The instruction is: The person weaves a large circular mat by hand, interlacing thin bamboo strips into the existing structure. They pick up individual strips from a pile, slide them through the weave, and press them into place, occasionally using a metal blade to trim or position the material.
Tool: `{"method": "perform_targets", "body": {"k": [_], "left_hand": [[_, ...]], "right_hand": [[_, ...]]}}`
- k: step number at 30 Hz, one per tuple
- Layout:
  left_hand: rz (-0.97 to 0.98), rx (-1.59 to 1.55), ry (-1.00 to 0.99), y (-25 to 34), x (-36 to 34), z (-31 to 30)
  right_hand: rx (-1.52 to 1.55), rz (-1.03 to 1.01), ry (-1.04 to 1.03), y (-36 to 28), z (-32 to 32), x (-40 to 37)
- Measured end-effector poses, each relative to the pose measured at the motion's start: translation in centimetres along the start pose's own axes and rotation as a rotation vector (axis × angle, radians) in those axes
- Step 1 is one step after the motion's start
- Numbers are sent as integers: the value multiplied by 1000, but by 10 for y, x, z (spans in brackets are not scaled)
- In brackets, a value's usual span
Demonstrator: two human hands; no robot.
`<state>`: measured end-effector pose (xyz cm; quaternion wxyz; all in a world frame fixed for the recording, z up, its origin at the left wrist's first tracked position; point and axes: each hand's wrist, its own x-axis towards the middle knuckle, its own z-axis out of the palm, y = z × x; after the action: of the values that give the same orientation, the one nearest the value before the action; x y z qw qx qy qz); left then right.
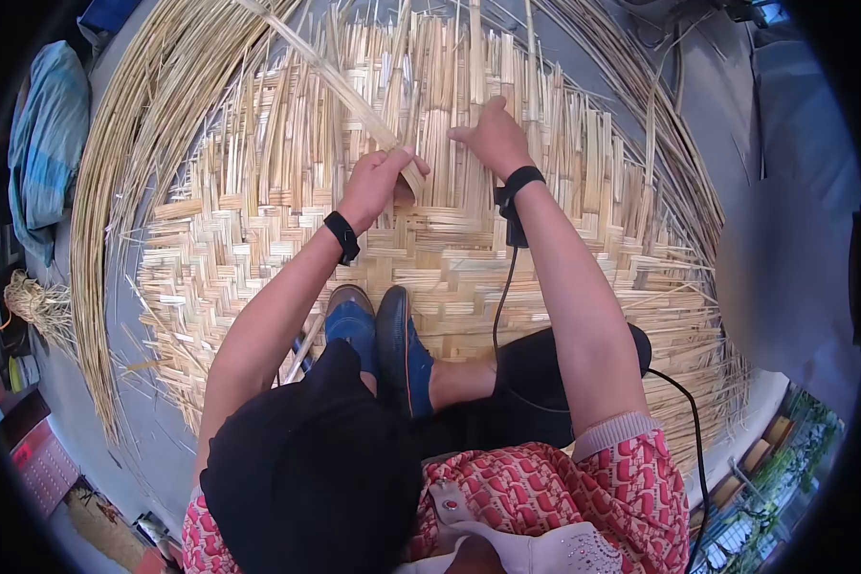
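Note:
A large mat (430, 251) of pale flat strips lies under my feet, woven in a zigzag pattern near my shoes, with loose strip ends fanning out beyond. My left hand (381, 184) is closed on a wide pale strip (340, 88), which runs up and to the left from my fingers and folds down beside them. My right hand (495, 141) is over the upright strips to the right, thumb and index finger apart, its fingertips by a strip (475, 57). Its other fingers are partly hidden. Each wrist wears a black band.
Long thin stalks lie in a curved bundle (100, 210) at the left and another (674, 134) at the right. My blue shoes (352, 323) stand on the mat. A black cable (496, 316) hangs from my right wrist. A blurred person is at the right edge.

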<state>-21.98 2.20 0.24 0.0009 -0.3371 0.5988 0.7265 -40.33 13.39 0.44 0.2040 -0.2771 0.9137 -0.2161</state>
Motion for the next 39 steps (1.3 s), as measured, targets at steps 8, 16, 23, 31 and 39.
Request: {"method": "perform_targets", "body": {"k": [8, 16, 23, 31, 39], "left_hand": [[-9, -50, -51, -11, 14, 4], [59, -31, -60, -2, 23, 15], [45, 278, -634, -7, 35, 23], [-91, 285, -146, 3, 31, 55], [-9, 34, -345, 15, 63, 33]], "right_hand": [[-164, -40, -51, 5, 5, 12], [349, -121, -40, 9, -13, -28], [288, -332, 105, -4, -33, -100], [503, -279, 87, 5, -42, -93], [787, -146, -46, 11, -53, -88]]}}
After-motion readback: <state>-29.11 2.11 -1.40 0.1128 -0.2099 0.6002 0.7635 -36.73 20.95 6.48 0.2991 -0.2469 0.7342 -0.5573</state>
